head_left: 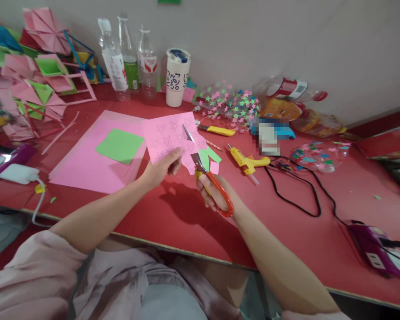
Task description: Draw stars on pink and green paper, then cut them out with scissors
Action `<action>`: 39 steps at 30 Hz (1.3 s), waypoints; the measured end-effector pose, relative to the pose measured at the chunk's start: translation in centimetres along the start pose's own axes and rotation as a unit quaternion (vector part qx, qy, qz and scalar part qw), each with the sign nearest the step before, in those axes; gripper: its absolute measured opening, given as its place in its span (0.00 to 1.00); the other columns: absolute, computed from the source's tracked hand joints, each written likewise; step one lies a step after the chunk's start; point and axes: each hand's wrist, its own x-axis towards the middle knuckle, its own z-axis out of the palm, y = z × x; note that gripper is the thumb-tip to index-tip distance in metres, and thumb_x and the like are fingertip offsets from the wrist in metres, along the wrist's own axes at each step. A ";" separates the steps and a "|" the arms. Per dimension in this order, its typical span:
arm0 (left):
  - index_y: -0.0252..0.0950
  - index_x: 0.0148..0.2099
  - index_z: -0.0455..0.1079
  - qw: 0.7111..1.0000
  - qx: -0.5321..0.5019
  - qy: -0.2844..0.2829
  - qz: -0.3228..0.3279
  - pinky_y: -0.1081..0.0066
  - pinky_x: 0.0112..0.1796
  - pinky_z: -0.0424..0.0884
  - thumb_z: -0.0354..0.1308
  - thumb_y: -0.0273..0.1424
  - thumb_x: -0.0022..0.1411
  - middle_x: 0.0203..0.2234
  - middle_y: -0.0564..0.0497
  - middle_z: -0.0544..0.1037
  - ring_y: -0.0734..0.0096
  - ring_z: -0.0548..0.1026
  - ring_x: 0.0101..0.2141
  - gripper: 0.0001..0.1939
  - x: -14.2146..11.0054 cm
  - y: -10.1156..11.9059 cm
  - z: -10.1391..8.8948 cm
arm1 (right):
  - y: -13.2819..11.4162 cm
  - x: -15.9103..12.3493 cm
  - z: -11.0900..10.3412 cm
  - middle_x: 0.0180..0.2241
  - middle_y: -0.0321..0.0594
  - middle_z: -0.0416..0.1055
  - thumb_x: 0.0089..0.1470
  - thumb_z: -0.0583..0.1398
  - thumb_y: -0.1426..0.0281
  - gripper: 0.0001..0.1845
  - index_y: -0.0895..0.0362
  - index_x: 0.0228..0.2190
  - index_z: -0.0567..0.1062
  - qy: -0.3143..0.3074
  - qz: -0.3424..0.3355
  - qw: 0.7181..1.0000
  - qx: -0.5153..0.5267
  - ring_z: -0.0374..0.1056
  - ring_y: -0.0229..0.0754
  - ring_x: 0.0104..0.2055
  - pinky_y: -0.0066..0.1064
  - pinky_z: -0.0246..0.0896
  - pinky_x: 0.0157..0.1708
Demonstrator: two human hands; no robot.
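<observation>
My left hand (165, 169) pinches the lower edge of a pink sheet of paper (168, 131) with several stars drawn on it in dark outline. My right hand (213, 191) grips scissors (226, 200) by their red-orange handles. The scissor blades lie at the right part of the sheet, one of them across its upper face. That right edge is cut unevenly. Beneath it, green paper pieces (210, 155) and a small pink scrap (214, 167) show. To the left lies a stack of pink paper (83, 164) with a green square (120, 146) on top.
Behind stand several clear bottles (148, 66) and a white cup (175, 84). Paper stars (233, 104) in clear plastic, a yellow cutter (220, 130) and a yellow glue gun (248, 162) lie right. A black cord (296, 178) runs to a purple power strip (376, 249). Folded paper crafts (40, 71) fill the left.
</observation>
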 end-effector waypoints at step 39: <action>0.37 0.18 0.62 0.994 -0.010 -0.029 -0.103 0.75 0.18 0.56 0.55 0.43 0.59 0.09 0.57 0.61 0.80 0.58 0.13 0.22 -0.3 -0.4 0.4 | -0.4 0.0 0.6 0.07 0.23 0.54 0.54 0.52 0.39 0.29 0.53 0.24 0.61 0.020 0.047 0.999 0.012 0.51 0.30 0.08 0.26 0.61 0.15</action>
